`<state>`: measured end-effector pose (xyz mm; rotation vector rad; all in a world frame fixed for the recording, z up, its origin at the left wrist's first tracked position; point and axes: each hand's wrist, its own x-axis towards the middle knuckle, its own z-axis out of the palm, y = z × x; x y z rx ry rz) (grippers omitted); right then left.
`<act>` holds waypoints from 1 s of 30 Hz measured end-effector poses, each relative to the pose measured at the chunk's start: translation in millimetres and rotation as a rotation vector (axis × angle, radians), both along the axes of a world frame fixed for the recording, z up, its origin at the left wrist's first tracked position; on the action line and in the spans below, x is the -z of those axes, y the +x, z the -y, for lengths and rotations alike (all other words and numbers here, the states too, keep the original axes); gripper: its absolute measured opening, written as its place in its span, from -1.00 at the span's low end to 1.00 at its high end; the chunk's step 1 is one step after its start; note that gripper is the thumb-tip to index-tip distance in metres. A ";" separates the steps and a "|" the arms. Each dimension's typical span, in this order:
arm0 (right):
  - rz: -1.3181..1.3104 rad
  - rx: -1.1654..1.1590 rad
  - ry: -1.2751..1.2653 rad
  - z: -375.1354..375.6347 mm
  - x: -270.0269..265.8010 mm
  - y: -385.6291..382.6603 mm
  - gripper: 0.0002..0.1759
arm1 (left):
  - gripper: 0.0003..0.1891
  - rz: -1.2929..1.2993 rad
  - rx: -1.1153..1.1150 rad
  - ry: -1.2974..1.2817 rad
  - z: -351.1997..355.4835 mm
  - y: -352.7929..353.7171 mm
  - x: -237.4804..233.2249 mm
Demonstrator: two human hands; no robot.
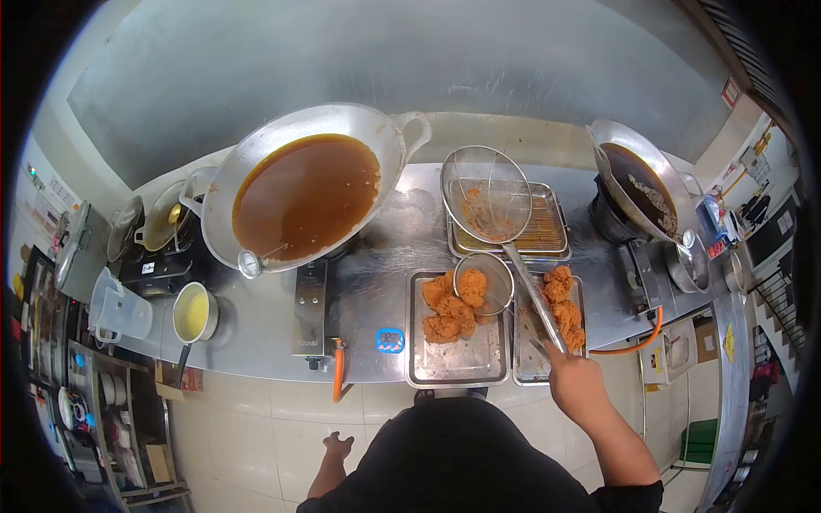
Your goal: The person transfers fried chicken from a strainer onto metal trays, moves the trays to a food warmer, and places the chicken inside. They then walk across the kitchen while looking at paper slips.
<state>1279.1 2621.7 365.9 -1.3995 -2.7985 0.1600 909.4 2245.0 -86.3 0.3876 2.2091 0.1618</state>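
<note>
My right hand (pixel 571 385) is closed round the long metal handle of a large wire strainer (pixel 486 192), whose basket, with some crumbs in it, is over a wire rack tray (pixel 547 224). Beneath it, a smaller round strainer (pixel 484 285) lies over pieces of fried chicken (pixel 445 318) on a metal tray (pixel 466 368). More fried pieces (pixel 560 299) lie on a second tray (pixel 532 368) to its right, partly behind the handle. My left hand (pixel 339 444) hangs low, left of my body, fingers apart and holding nothing.
A big wok of brown oil (pixel 308 198) with a thermometer (pixel 249 263) stands at the left, another wok (pixel 641 184) at the right. A blue timer (pixel 390 340), a small pot (pixel 196 315), a clear jug (pixel 120 306) and an orange gas hose (pixel 338 372) are along the counter.
</note>
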 end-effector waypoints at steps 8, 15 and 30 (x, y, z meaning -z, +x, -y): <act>0.125 -0.068 0.146 -0.7 -20.9 -16.0 -0.58 | -0.12 0.001 0.093 0.012 -10.5 -13.2 10.4; 0.129 -0.075 0.153 4.9 -41.3 -23.7 -0.61 | -0.11 -0.016 0.071 0.049 -14.2 -10.5 11.2; 0.104 -0.135 0.174 -1.5 -45.6 -35.0 -0.59 | -0.13 0.006 0.029 0.004 -7.2 -8.5 10.1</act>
